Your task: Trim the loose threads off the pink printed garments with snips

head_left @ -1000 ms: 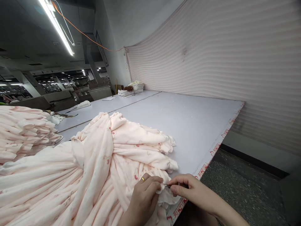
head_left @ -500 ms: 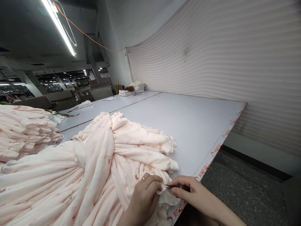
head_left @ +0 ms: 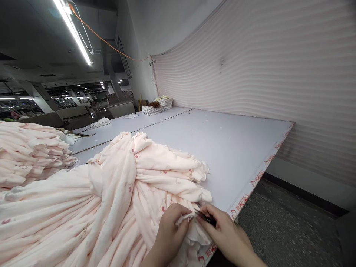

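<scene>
A large heap of pale pink printed fabric [head_left: 116, 193] lies bunched on the white table [head_left: 222, 148], reaching to its near edge. My left hand [head_left: 169, 231] is closed, pinching a frilled edge of this fabric near the table's front edge. My right hand [head_left: 225, 233] is closed round a small dark metal tool, probably thread snips [head_left: 204, 217], whose tip touches the pinched fabric edge. The two hands sit close together, almost touching.
A stack of folded pink pieces [head_left: 30, 152] stands at the left. Folded white and yellow piles [head_left: 157, 105] sit at the table's far end. A ribbed pale wall [head_left: 264, 74] runs along the right. Dark speckled floor [head_left: 283, 230] lies beyond the table's printed edge [head_left: 258, 176].
My right hand has slid left and closer to my left hand, bringing the tool's tip onto the fabric edge. My left hand has turned slightly, hiding its ring.
</scene>
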Tool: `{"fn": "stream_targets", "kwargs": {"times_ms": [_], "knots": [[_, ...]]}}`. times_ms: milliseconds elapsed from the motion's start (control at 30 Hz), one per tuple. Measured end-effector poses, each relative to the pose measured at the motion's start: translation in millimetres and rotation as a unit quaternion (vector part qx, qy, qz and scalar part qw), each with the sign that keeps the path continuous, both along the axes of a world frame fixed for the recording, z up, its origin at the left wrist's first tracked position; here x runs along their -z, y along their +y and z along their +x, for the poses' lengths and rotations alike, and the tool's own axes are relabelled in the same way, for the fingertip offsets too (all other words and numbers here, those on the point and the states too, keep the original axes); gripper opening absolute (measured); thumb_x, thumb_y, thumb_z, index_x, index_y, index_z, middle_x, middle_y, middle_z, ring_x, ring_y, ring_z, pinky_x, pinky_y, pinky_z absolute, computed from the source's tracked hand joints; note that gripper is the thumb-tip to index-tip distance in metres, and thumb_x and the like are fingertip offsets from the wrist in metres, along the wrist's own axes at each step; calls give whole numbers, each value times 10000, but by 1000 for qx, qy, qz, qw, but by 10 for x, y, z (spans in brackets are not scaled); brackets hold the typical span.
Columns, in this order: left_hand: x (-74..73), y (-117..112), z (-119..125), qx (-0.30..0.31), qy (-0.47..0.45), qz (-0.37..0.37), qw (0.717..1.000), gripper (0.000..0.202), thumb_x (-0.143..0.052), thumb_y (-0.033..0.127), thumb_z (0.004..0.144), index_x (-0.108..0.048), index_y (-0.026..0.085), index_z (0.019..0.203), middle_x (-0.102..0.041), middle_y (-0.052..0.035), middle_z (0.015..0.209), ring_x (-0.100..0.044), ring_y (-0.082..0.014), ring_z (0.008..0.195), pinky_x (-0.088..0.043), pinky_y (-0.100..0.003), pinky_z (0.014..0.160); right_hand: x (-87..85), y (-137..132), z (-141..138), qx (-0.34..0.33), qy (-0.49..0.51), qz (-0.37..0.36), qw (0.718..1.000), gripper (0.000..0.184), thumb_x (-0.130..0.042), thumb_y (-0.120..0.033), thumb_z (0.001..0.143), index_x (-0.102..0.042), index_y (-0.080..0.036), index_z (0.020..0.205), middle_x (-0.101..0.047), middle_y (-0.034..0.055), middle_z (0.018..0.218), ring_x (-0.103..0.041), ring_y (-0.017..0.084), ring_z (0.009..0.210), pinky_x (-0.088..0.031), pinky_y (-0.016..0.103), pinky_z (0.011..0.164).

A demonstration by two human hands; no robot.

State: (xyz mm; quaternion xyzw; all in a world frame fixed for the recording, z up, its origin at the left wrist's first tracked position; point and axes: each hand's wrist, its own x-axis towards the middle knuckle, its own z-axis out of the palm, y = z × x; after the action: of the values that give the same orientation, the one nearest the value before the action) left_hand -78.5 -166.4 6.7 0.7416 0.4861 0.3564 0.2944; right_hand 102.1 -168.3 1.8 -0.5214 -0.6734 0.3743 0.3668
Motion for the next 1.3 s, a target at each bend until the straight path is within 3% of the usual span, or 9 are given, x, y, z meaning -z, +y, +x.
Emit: {"fn": "stream_targets", "kwargs": {"times_ms": [133,300,433,567,800,967,1133,1200,1300], "knots": [[-44,27,33,-53,-97,-122,986,166,-522,305,839,-636,185,828,-650,-19,792,-588,-187,786,-434,-258,705,122,43,-180,20,92,72,993,150,-521,-320,846,-574,-218,942,-640,25,887,-601,179,847,-465,236,731],[-62,37,-21,10,-161,-164,973,220,-489,334,867,-646,181,872,-664,-25,868,-591,-192,866,-436,-276,797,209,42,-257,-14,83,130,988,178,-513,-223,843,-593,-226,1002,-645,37,948,-604,179,902,-460,241,778],[-87,14,-43,-6,-135,-164,977,245,-520,346,852,-608,206,1032,-638,-14,877,-573,-182,850,-438,-270,774,264,68,-338,-4,108,98,989,186,-418,-294,906,-578,-199,900,-634,17,775,-607,157,723,-454,230,656],[-112,6,-16,-3,-115,-154,981,225,-495,341,862,-646,177,837,-629,-16,794,-569,-179,802,-426,-263,750,244,126,-378,31,163,38,985,256,-465,-405,881,-543,-186,771,-571,-10,664,-554,141,622,-439,220,578],[-98,13,1,-38,-173,-190,966,203,-487,355,864,-606,190,869,-619,2,822,-549,-172,817,-425,-251,752,95,90,-153,-38,124,28,991,226,-569,-362,827,-659,-198,953,-647,59,908,-589,214,904,-462,287,781],[-107,26,38,-6,-164,-179,970,181,-472,306,872,-613,196,899,-625,1,874,-560,-173,873,-414,-245,793,79,119,-165,-46,88,24,995,233,-537,-371,852,-698,-210,905,-664,52,852,-601,202,831,-456,281,738],[-51,9,64,-8,-108,-163,981,212,-454,340,873,-596,185,843,-595,-9,795,-546,-171,782,-419,-241,690,194,163,-202,-49,156,-31,986,312,-532,-425,837,-700,-170,770,-663,49,749,-597,196,739,-454,263,653],[-25,2,38,-46,-69,-117,990,217,-489,365,851,-577,181,778,-568,-12,741,-530,-171,730,-402,-243,638,270,209,-135,-31,162,-38,986,319,-521,-428,837,-687,-163,775,-653,44,739,-592,193,721,-453,260,628],[-41,32,-66,-131,-78,-17,988,253,-590,388,779,-503,187,652,-491,9,665,-495,-158,671,-394,-249,631,415,353,52,39,71,19,996,276,-593,-380,778,-649,-223,998,-644,35,912,-591,204,799,-452,274,658]]}}
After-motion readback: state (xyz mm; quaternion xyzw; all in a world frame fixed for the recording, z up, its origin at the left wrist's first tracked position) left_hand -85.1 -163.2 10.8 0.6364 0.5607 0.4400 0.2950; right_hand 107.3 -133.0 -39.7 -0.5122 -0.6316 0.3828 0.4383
